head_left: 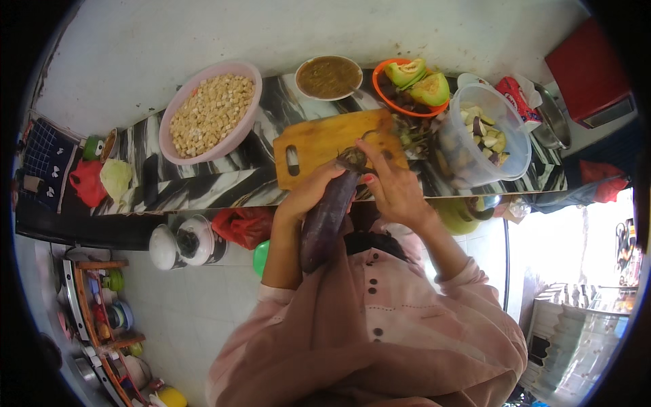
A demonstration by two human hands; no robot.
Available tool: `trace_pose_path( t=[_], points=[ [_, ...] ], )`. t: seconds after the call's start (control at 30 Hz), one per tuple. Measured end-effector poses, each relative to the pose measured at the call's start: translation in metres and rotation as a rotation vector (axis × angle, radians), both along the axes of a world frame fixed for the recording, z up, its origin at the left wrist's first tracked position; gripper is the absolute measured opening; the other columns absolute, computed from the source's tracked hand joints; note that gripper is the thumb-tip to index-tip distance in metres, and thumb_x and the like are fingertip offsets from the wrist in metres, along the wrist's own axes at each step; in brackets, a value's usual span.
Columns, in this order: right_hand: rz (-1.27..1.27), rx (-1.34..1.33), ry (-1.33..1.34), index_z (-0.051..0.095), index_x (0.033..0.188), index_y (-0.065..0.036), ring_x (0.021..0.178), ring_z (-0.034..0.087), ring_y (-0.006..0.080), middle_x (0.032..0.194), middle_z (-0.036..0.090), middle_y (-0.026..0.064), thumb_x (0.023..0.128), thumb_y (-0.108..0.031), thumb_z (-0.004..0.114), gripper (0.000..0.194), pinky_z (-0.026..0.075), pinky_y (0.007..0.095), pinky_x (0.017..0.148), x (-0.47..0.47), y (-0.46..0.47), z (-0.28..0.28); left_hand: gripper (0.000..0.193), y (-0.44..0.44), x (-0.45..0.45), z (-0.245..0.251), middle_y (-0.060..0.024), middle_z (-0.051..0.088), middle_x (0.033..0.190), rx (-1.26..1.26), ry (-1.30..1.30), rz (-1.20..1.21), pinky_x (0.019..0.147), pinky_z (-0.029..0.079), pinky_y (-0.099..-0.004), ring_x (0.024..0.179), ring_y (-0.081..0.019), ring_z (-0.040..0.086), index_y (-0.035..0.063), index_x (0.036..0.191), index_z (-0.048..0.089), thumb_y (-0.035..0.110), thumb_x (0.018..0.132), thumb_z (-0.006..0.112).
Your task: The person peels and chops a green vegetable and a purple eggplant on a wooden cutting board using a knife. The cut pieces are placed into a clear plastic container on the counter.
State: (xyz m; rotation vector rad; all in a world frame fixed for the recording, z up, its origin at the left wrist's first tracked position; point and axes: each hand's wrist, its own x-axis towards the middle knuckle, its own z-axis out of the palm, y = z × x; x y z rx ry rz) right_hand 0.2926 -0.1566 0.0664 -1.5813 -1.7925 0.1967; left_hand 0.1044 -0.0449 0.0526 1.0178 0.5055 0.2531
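A long purple eggplant (pixel 329 219) slants in front of my chest, its stem end up at the counter's edge. My left hand (pixel 313 191) is wrapped around its upper part. At the calyx (pixel 352 156), the fingers of my right hand (pixel 389 185) touch the green-brown cap, with thumb and index finger apart; whether they pinch a piece of it is hard to tell. Just beyond lies a wooden cutting board (pixel 330 129). To the right, a clear plastic tub (pixel 513 152) holds cut eggplant pieces (pixel 483 133). Eggplant trimmings (pixel 414 137) lie between board and tub.
Along the marble-patterned counter (pixel 203 191) stand a pink basin (pixel 254 112) of diced, pale cubes, a bowl of brown sauce (pixel 328 77), and an orange bowl (pixel 379 84) with cut green-skinned pieces. A red bag (pixel 87 182) and cabbage (pixel 116 178) sit left; a metal bowl (pixel 557 122) is right.
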Motion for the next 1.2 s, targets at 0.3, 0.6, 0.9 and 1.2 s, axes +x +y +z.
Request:
trace_pose_path(
  t=[0.3,0.6,0.9,1.2],
  points=[
    [-0.021,0.03,-0.143,0.039,0.151,-0.015,0.064,0.066,0.0373,0.078,0.067,0.0194,0.096,-0.032,0.058,0.06,0.051,0.0453,0.058,-0.004,-0.002,0.005,0.052,-0.009,-0.006,0.031,-0.0091,0.068,0.098,0.395,0.214,0.022,0.072,0.053,-0.0287,0.082,-0.0152,0.066,-0.0024,0.126,0.059,0.036,0.092,0.07],
    [-0.031,-0.182,-0.04,0.041,0.14,-0.01,0.07,0.067,0.0423,0.079,0.068,0.022,0.098,-0.036,0.057,0.051,0.051,0.0506,0.061,-0.016,0.006,0.015,0.046,0.005,-0.011,0.02,-0.0093,0.068,0.086,0.285,0.155,-0.112,0.065,0.053,-0.0286,0.072,-0.0152,0.065,-0.0036,0.113,0.063,0.038,0.093,0.068],
    [0.015,-0.101,-0.033,0.041,0.135,-0.009,0.066,0.064,0.0456,0.072,0.065,0.0228,0.099,-0.031,0.057,0.046,0.049,0.0533,0.06,-0.02,0.022,0.019,0.048,0.004,-0.019,0.025,-0.0092,0.067,0.094,0.24,0.183,-0.027,0.072,0.052,-0.0288,0.08,-0.015,0.064,-0.0026,0.119,0.06,0.037,0.094,0.069],
    [0.017,-0.132,0.091,0.047,0.122,-0.007,0.072,0.066,0.0452,0.075,0.066,0.0231,0.099,-0.039,0.056,0.041,0.05,0.0528,0.064,-0.026,0.033,0.027,0.053,0.006,-0.021,0.027,-0.0107,0.065,0.115,0.523,0.189,-0.011,0.087,0.05,-0.032,0.1,-0.0163,0.061,-0.003,0.131,0.056,0.028,0.09,0.07]
  ],
)
